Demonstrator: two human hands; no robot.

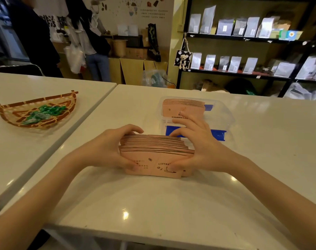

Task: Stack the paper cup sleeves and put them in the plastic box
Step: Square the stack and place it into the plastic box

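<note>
Left hand (106,150) fingers curl over the top left edge of the sleeve stack (155,156), thumb pressed on the front face low down. Right hand (196,150) mirrors it: thumb on the front near the "COFFEE" print, fingers spread over the top right end, two of them stretched out past the stack toward the box. Both hands clamp the stack from its two ends; it stands on edge on the table (153,204), sleeves slightly fanned, not flush. Forearms come in low from both bottom corners.

Just beyond the right fingers: clear plastic box (223,114), blue clips, open top, holding a second stack (182,107) of sleeves leaning at its left side. Right part of box looks free.

Far left of the left fingers, on a separate table (45,150): woven tray (67,109) with green wrapped candies (42,114).

Table bare in front of the hands and to the right; near edge runs under the forearms.
</note>
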